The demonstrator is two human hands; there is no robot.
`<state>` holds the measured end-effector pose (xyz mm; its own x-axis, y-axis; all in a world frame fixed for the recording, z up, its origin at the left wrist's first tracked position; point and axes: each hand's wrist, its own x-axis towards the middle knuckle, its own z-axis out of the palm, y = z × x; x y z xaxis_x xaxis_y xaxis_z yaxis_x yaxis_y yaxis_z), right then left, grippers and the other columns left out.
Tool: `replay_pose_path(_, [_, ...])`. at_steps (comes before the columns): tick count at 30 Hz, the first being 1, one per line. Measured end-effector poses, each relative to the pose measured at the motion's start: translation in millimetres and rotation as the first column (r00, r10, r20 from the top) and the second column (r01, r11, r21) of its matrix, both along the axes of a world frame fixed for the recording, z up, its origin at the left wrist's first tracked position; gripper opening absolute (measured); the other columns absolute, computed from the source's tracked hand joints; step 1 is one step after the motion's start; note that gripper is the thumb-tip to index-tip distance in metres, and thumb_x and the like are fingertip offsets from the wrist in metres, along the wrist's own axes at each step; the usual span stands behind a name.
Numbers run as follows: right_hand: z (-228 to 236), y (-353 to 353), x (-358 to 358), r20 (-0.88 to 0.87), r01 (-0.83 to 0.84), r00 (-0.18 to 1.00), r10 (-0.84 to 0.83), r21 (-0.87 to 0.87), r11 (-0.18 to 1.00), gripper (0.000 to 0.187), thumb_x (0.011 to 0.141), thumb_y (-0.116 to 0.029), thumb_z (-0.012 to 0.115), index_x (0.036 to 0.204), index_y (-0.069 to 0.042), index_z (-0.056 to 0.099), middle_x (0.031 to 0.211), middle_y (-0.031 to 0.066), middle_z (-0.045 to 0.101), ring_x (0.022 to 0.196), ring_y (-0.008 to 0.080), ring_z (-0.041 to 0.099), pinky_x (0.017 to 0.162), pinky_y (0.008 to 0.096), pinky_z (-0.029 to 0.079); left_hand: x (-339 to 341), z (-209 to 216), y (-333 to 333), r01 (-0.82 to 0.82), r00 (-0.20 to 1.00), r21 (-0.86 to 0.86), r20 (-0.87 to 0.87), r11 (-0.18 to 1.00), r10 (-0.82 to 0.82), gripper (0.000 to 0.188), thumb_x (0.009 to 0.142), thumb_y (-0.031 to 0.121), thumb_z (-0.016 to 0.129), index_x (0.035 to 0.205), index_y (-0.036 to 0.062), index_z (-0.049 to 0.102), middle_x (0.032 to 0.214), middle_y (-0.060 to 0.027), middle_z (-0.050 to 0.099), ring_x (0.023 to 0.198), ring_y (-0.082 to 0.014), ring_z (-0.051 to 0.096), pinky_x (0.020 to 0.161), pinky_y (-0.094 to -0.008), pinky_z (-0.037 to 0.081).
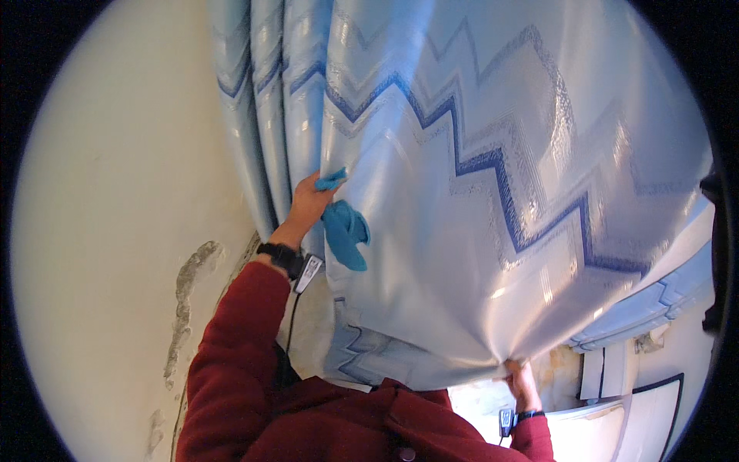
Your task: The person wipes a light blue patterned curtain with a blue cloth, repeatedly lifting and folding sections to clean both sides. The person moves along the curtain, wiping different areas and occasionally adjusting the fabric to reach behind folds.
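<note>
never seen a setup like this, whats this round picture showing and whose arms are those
There is no robot here: the arms in dark red sleeves belong to the person wearing the camera. It sits on their head and looks down through a fisheye lens, hence the round, bent picture. A shiny pale-blue curtain with zigzag stripes fills most of the view. The left hand holds a teal cloth against it; the right hand grips the curtain lower down. To the left is a cream wall with a damaged patch.
</note>
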<state>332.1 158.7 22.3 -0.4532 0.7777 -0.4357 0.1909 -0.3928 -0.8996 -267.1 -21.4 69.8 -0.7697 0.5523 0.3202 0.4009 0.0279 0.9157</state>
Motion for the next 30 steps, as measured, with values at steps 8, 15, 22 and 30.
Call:
replay_pose_path(8, [-64,81,-174,-0.200,0.091,0.978,-0.066,0.121,0.989,0.043,0.089,-0.011,0.057,0.129,-0.002,0.047,0.118,0.0145,0.056,0.103,0.0294,0.056,0.079,0.0468,0.052,99,44,-190,-0.061,0.975,0.005,0.217,0.998,0.058,0.019,0.087,0.015,0.069,0.102,0.0043,0.066,0.067,0.0006,0.057,0.056,-0.0077,0.052,0.052,-0.0242,0.043])
replay_pose_path(15, [51,-81,-237,-0.256,-0.413,0.754,0.606,0.532,0.739,0.065,0.088,-0.009,0.066,0.145,-0.011,0.034,0.132,0.0122,0.053,0.114,0.0213,0.056,0.089,0.0357,0.050,234,78,-210,-0.211,0.969,0.040,0.140,0.977,0.203,0.017,0.088,0.014,0.068,0.099,0.0023,0.064,0.069,0.0006,0.059,0.057,-0.0071,0.054,0.053,-0.0228,0.043])
replay_pose_path(22, [114,-183,-209,-0.194,-0.725,0.490,0.850,0.452,0.521,0.087,0.073,-0.018,0.084,0.145,-0.010,0.035,0.131,0.0088,0.048,0.109,0.0177,0.055,0.085,0.0320,0.051,304,79,-138,-0.138,0.977,0.102,-0.148,0.985,0.152,0.025,0.081,0.013,0.068,0.101,0.0035,0.055,0.085,-0.0157,0.056,0.079,-0.0291,0.062,0.070,-0.0350,0.049])
replay_pose_path(30, [99,-174,-210,-0.002,-0.404,0.711,0.703,0.818,0.411,0.080,0.070,-0.016,0.079,0.138,-0.006,0.039,0.119,0.0133,0.053,0.108,0.0242,0.055,0.094,0.0344,0.045,319,80,-136,0.234,0.969,0.273,0.012,0.933,-0.246,0.052,0.078,0.016,0.076,0.121,0.0048,0.048,0.106,-0.0084,0.057,0.101,-0.0183,0.057,0.089,-0.0322,0.046])
